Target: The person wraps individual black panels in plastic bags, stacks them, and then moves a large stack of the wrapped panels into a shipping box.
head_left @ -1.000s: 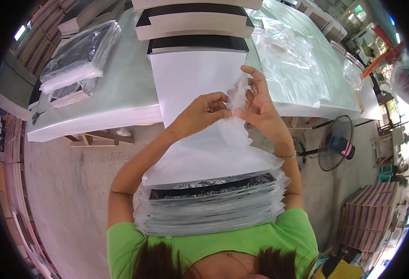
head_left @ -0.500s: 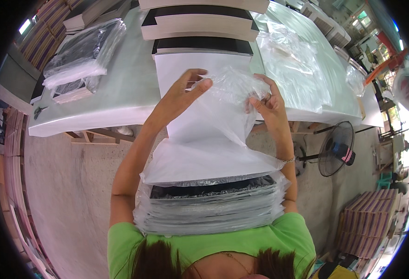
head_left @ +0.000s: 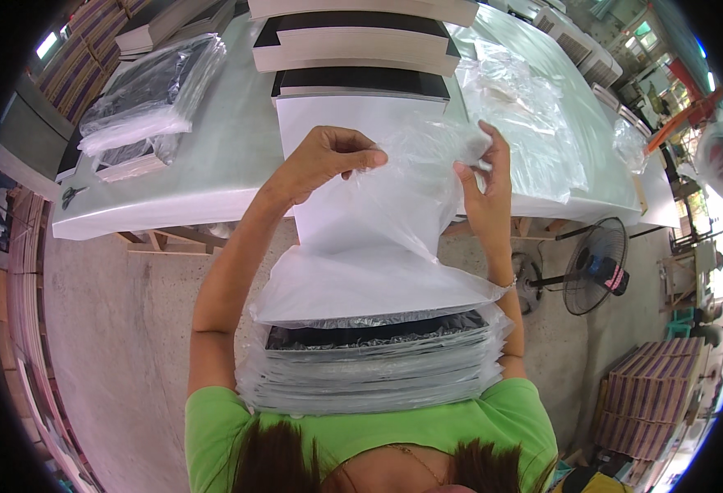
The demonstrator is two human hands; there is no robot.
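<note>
A clear plastic bag [head_left: 415,185] stretches between my two hands, over a white sheet [head_left: 316,123]. My left hand [head_left: 328,160] pinches the bag's left edge between thumb and fingers. On the other side, my right hand [head_left: 486,168] has its fingers curled round a bunched part of the film, thumb and forefinger somewhat apart. Close to my chest stands a stack of plastic-wrapped black-topped slabs [head_left: 369,374], with white material under film lying over its top. Just beyond the white sheet are thick black-topped blocks with pale edges [head_left: 361,82].
The table [head_left: 213,168] holds plastic-wrapped black items [head_left: 152,90] at left, scissors [head_left: 72,195] near its left corner and loose plastic film [head_left: 526,123] at right. A fan [head_left: 595,267] stands at right, near striped stacked bundles [head_left: 653,394].
My left hand has closed from spread fingers into a pinch on the bag's edge. My right hand has moved slightly right, and the film between them is spread wider.
</note>
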